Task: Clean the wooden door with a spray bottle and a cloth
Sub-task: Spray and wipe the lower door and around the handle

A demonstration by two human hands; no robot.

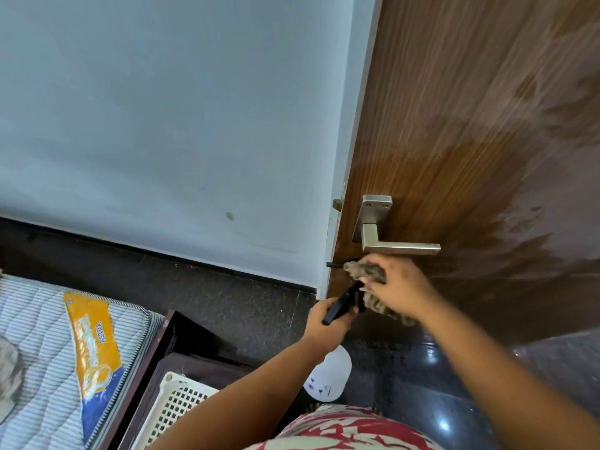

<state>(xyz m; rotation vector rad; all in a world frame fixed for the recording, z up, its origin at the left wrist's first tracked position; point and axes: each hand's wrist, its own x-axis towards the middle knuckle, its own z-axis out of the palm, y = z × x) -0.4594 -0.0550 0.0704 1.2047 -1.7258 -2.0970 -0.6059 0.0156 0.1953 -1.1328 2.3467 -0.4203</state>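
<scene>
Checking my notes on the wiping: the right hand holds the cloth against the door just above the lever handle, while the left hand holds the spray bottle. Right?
Not quite. In the head view the right hand holds the cloth just below the lever handle, not above. The left hand does hold the spray bottle.

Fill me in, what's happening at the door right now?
A person is cleaning a brown wooden door. The right hand presses a crumpled grey-brown cloth against the door just under the silver lever handle. The left hand grips the black trigger head of a white plastic spray bottle, held low near the door's edge. Wet patches already show across the door's surface.
</scene>
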